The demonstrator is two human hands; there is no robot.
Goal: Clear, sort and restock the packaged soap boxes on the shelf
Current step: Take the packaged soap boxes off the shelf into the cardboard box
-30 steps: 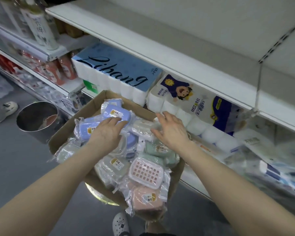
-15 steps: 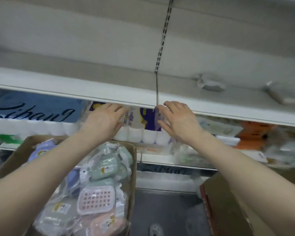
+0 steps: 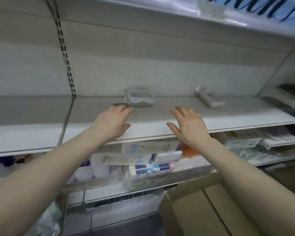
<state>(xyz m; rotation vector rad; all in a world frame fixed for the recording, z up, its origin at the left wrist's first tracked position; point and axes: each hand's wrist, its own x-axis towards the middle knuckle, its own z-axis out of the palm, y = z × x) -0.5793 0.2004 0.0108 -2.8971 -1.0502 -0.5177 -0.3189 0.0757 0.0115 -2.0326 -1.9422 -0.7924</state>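
Two wrapped soap boxes lie at the back of a wide white shelf [image 3: 228,116]: a grey one [image 3: 140,99] near the middle and a pale pinkish one [image 3: 209,99] further right. My left hand [image 3: 111,123] reaches over the shelf's front edge, fingers straight, its tips just left of the grey soap box. My right hand [image 3: 188,125] hovers over the shelf with spread fingers, short of the pinkish box. Neither hand holds anything. The picture is blurred by motion.
Under the shelf sit tissue and toilet paper packs [image 3: 143,160]. A brown cardboard box [image 3: 199,210] stands at lower right. Wrapped soap boxes [image 3: 48,222] show at the lower left edge. A blue paper pack [image 3: 262,9] lies on the shelf above.
My view swung up from the carton of soap boxes to the upper shelf. Both hands left the carton and rose, now reaching over the shelf toward the two boxes at its back.
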